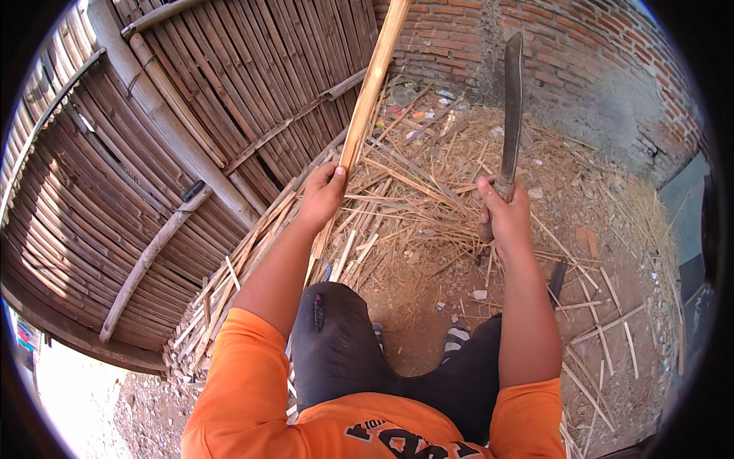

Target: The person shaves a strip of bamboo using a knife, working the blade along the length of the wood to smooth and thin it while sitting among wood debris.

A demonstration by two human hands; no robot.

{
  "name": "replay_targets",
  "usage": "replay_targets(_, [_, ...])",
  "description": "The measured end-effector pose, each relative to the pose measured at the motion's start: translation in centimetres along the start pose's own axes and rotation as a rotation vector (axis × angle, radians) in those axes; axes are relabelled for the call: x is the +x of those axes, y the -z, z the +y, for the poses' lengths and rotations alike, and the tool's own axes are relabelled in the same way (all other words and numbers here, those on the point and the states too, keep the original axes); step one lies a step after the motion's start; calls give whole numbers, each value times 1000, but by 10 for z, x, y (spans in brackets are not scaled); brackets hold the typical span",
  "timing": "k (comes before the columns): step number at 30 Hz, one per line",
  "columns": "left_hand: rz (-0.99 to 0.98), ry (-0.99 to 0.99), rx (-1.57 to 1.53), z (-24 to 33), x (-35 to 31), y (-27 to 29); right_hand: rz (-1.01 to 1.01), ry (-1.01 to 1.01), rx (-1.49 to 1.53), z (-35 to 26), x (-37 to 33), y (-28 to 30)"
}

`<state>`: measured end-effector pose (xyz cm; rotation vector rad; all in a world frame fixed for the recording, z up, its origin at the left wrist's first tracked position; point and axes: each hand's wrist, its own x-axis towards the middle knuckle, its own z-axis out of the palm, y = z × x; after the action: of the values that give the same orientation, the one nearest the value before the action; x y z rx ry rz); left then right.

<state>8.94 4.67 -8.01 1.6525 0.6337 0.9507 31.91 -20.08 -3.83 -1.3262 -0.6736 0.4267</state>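
Observation:
My left hand (323,193) is closed around a long, pale split bamboo slat (368,99), which stands tilted, its upper end leaning right and out of the top of the picture. The slat's lower part runs down behind my wrist. In my right hand (506,216), fingers wrapped round the handle, is a machete (513,107) with a dark blade pointing up. Blade and slat are apart. Beneath both hands lies a heap of thin bamboo strips and shavings (436,203) on the dirt ground.
A bamboo-slat wall (176,130) with round poles rises on the left. Behind stands a brick wall (581,69). More split strips (222,283) are piled along the left wall, and loose sticks (604,329) lie to the right. A dark flat object (557,281) rests beside my right forearm.

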Motion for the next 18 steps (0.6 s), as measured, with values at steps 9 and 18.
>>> replay_targets(9, [-332, 157, -52, -9, -12, -163, 75, -35, 41, 30, 15, 40])
replay_targets(18, [-386, 171, -15, -83, -51, -229, 96, -73, 266, 54, 36, 59])
